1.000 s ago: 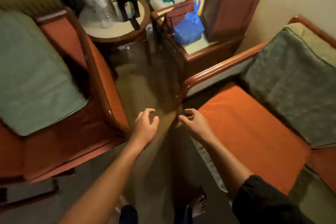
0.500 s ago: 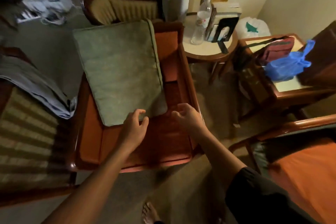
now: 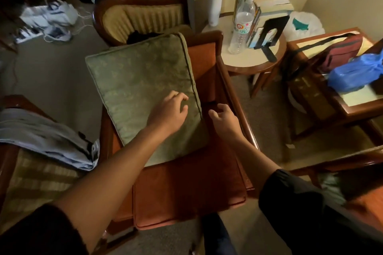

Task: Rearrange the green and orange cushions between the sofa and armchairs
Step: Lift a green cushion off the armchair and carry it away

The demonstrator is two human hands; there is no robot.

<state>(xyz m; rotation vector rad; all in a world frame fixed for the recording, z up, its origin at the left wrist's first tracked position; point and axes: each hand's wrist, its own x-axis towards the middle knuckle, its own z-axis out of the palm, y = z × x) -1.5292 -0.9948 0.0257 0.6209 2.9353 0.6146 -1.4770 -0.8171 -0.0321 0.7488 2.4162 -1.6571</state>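
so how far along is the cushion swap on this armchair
Nothing here looks finished. The green cushion lies on the armchair's orange seat cushion, not lifted. In hand: the left hand is over the green cushion's right side, fingers curled, and the right hand is open just past its piped edge; neither has a clear grip. Left: grasping it, lifting it off and carrying it to another seat.

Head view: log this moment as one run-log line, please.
phase: reach | left hand: open, over green cushion | right hand: open, beside its right edge | cushion: on orange seat cushion, ungrasped

dark sleeves (image 3: 290, 203), bare forearms
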